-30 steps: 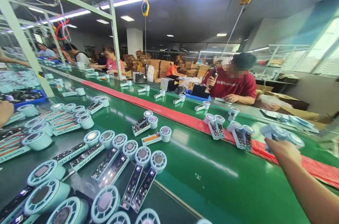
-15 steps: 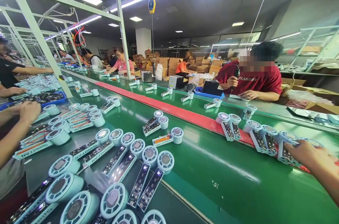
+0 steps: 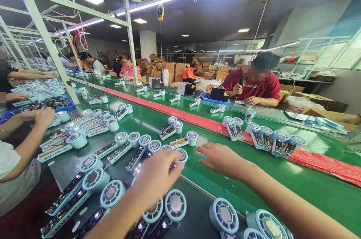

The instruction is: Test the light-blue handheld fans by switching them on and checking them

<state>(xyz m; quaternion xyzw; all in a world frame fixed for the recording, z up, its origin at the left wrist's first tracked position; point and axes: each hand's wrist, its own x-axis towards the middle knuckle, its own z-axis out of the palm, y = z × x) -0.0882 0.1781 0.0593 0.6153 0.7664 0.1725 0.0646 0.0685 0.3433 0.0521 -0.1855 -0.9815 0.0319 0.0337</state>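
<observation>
Both hands empty, fingers spread: left hand [image 3: 158,178] over the crowded fans [image 3: 175,205] near the desk's edge, right hand [image 3: 221,158] beside. A careless sweep could knock some off.

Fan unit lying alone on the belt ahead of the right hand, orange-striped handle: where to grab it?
Grip the fan unit by its long flat handle, from above, fingers across the narrow width. It lies flat, with free belt beside it; the round head is bulkier.
</observation>
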